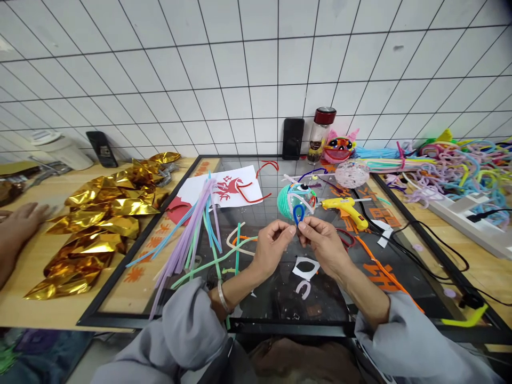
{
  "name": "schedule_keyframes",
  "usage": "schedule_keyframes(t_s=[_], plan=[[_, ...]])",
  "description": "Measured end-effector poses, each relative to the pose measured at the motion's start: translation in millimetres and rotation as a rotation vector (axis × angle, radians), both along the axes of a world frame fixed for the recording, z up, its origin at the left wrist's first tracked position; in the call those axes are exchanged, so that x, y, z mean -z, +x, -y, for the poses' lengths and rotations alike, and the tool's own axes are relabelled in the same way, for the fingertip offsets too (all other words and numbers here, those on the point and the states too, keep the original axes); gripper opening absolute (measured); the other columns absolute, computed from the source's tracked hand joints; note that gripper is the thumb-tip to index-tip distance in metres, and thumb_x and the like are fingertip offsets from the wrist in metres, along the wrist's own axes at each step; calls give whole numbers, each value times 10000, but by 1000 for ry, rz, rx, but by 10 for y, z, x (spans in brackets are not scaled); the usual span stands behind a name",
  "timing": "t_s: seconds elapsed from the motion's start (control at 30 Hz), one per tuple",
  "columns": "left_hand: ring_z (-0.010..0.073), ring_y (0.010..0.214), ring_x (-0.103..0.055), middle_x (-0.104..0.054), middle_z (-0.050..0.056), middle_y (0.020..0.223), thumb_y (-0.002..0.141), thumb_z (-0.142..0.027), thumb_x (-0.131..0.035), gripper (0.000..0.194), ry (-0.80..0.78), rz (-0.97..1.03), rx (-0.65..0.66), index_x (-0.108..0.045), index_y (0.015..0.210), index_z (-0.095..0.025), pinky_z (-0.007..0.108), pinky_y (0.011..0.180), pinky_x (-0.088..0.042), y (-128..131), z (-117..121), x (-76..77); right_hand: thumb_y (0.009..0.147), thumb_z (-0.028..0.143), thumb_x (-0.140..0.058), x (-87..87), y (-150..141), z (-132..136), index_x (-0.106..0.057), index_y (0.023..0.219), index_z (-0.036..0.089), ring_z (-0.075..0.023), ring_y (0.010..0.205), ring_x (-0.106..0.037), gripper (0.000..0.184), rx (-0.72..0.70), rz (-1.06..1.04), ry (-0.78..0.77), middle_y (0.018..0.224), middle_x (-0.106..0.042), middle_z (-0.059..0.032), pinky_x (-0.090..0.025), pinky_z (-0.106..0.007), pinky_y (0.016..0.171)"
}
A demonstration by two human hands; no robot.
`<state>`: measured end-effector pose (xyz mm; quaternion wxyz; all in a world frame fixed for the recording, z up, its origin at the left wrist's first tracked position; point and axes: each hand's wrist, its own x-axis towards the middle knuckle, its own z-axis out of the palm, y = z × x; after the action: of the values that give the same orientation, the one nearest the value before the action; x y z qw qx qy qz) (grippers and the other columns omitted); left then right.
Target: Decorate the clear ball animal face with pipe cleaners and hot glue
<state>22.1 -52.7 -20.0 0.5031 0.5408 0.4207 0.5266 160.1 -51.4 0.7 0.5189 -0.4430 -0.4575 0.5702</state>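
Between my fingertips a blue pipe cleaner [298,213] is bent into a small upright loop. My left hand [274,244] pinches it from one side, and my right hand [321,242] pinches it from the other. Just behind the loop rests a round craft figure [288,200] wound with green pipe cleaner, with an eye on top. A yellow glue gun [346,208] lies to its right, nozzle toward the figure. Below my hands are a white paper piece with an oval hole [306,268] and a pale U-shaped pipe cleaner [303,289].
Purple, blue and green pipe cleaners [192,234] lie at left on the framed glass panel [260,304]. Crumpled gold foil [96,224] sits further left, near another person's hand [22,226]. A power strip [466,221] and black cables lie at right. A glass bottle [320,136] stands behind.
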Motion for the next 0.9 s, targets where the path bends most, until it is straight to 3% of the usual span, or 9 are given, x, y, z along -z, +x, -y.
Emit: schedule_keyframes(t_s=[0.13,0.47,0.7,0.9], plan=[[79,511,-431,-485,-62,562,863,-479,-640,317,28,89,-64,-599,832,-166,212,523,-354,-16,-34,37,693,613,-731,8,3,2,-496,560,204,-94,508,-356,490,-99,107,10,502,-437,48,-290,-254,503],[75,511,-412,-470,-61,537,867,-461,-664,316,19,191,-98,-600,775,-165,217,525,-327,-10,-72,77,644,561,-764,12,-26,9,-572,601,185,-85,506,-318,424,-117,179,-9,504,-405,62,-240,-253,501],[75,515,-417,-477,-62,562,835,-510,-678,353,-24,189,-22,-609,814,-165,212,523,-343,6,-67,60,668,369,-706,28,-28,35,-580,560,185,-85,524,-333,248,18,177,87,549,-442,50,-245,-262,520],[74,522,-417,-488,-48,600,785,-493,-727,345,-17,112,30,-651,752,-159,219,518,-347,22,-33,32,693,360,-706,38,-18,27,-580,538,189,-87,536,-344,263,71,149,148,552,-445,48,-264,-264,536]])
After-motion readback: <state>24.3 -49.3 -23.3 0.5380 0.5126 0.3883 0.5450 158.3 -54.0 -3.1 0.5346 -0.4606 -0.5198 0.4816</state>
